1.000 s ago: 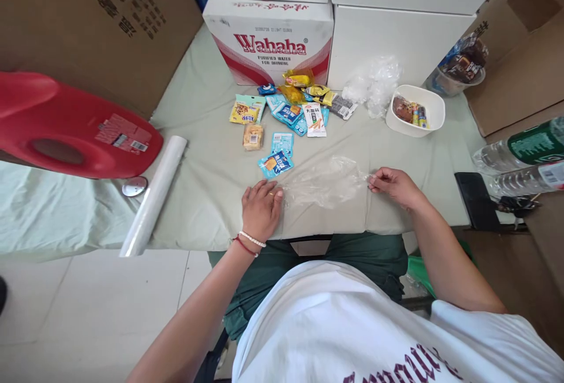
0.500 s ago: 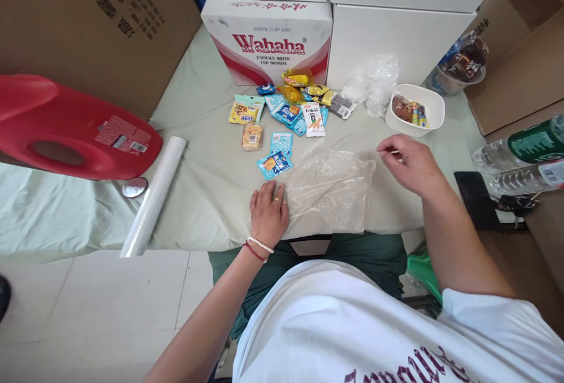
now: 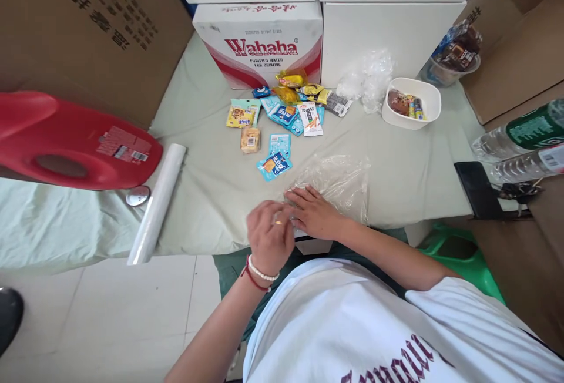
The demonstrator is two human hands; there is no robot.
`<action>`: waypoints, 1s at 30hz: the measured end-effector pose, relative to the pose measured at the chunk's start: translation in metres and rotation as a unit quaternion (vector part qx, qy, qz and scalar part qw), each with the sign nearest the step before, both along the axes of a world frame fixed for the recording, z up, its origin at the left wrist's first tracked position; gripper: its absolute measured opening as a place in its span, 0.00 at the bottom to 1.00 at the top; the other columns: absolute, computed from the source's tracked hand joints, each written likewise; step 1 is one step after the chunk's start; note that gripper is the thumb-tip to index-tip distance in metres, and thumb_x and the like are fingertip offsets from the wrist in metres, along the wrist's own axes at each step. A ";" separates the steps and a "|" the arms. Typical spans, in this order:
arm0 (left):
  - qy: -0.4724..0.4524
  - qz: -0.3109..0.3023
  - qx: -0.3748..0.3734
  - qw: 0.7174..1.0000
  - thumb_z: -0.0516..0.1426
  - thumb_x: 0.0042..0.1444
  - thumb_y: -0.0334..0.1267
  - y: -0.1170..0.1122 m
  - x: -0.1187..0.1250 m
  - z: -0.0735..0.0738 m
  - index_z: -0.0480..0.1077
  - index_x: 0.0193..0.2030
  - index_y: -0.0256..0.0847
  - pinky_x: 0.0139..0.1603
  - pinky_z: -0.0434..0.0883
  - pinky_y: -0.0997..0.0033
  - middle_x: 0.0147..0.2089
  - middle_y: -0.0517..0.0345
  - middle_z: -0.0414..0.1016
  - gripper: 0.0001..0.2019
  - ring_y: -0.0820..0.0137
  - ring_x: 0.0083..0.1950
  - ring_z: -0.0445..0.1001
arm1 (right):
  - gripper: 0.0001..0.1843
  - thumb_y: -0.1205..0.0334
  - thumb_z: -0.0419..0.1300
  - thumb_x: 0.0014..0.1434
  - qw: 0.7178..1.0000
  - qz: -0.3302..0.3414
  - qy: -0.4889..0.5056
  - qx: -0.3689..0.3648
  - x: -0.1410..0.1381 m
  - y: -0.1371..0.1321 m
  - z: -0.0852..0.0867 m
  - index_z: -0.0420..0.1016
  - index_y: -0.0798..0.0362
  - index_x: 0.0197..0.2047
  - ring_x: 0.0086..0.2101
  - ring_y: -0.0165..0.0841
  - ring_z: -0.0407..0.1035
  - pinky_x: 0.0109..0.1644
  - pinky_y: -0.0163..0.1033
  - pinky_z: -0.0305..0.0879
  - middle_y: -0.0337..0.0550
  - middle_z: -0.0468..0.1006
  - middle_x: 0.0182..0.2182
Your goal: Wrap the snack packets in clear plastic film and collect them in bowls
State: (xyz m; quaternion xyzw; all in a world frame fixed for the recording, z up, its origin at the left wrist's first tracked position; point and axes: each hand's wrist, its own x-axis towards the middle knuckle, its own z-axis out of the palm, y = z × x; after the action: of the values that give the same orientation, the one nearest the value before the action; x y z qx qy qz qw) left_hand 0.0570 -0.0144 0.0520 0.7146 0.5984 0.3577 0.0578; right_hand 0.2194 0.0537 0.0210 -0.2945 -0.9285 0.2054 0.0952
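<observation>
A crinkled sheet of clear plastic film [image 3: 346, 186] lies at the table's front edge. My right hand [image 3: 318, 215] rests flat on its left part, fingers spread and holding nothing. Close against those fingertips, at the film's left edge, my left hand [image 3: 269, 233] is raised with bent fingers drawn together; slight blur and the overlap hide what is in them. Just beyond the hands lie two blue snack packets [image 3: 275, 164]. Behind them are a square biscuit pack [image 3: 250, 140], a yellow and green packet [image 3: 242, 114], a white snack packet [image 3: 311, 119] and several other wrapped snacks.
A white bowl [image 3: 434, 107] holding snacks stands at the back right beside crumpled clear plastic [image 3: 368, 80]. On the left lie a plastic wrap roll [image 3: 159, 201] and a red jug [image 3: 88, 142]. Water bottles [image 3: 524, 136] and a black phone [image 3: 476, 189] are at the right.
My right hand has come from the right side across onto the film. My left hand has lifted from lying flat, and its fingers have curled. The view has shifted slightly.
</observation>
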 end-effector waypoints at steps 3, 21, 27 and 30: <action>-0.033 -0.123 -0.060 0.990 0.51 0.68 0.36 0.026 0.019 -0.003 0.76 0.55 0.45 0.68 0.68 0.52 0.55 0.49 0.81 0.16 0.60 0.62 0.74 | 0.29 0.63 0.58 0.70 1.000 0.000 -0.010 -0.010 -0.001 0.000 -0.001 0.65 0.53 0.73 0.73 0.47 0.51 0.78 0.61 0.43 0.55 0.63 0.72; 0.200 -0.021 -0.203 0.958 0.42 0.71 0.55 0.056 -0.008 -0.036 0.48 0.79 0.39 0.78 0.36 0.35 0.80 0.44 0.50 0.35 0.55 0.80 0.52 | 0.19 0.72 0.56 0.68 0.992 -0.027 0.125 -0.001 0.173 -0.074 0.026 0.77 0.49 0.58 0.45 0.37 0.80 0.54 0.48 0.79 0.45 0.85 0.42; 0.224 -0.030 -0.198 0.954 0.42 0.69 0.62 0.050 -0.008 -0.038 0.45 0.80 0.34 0.77 0.33 0.31 0.81 0.39 0.45 0.42 0.51 0.81 0.49 | 0.18 0.69 0.55 0.70 0.961 -0.196 0.185 0.060 0.145 -0.051 0.054 0.74 0.46 0.60 0.39 0.38 0.78 0.45 0.46 0.78 0.45 0.83 0.39; 0.233 -0.026 -0.189 0.954 0.41 0.69 0.62 0.043 -0.006 -0.039 0.45 0.79 0.31 0.77 0.32 0.30 0.81 0.36 0.44 0.42 0.51 0.81 0.47 | 0.23 0.60 0.54 0.72 0.963 -0.218 0.119 0.102 0.116 -0.018 0.043 0.69 0.50 0.68 0.60 0.47 0.70 0.63 0.58 0.70 0.55 0.77 0.58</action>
State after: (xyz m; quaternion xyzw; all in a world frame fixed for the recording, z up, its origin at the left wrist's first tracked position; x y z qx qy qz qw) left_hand 0.0512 0.0290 0.0126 0.7694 0.6331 0.0601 0.0603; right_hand 0.3358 0.0352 0.0641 -0.4517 -0.8399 0.1177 0.2768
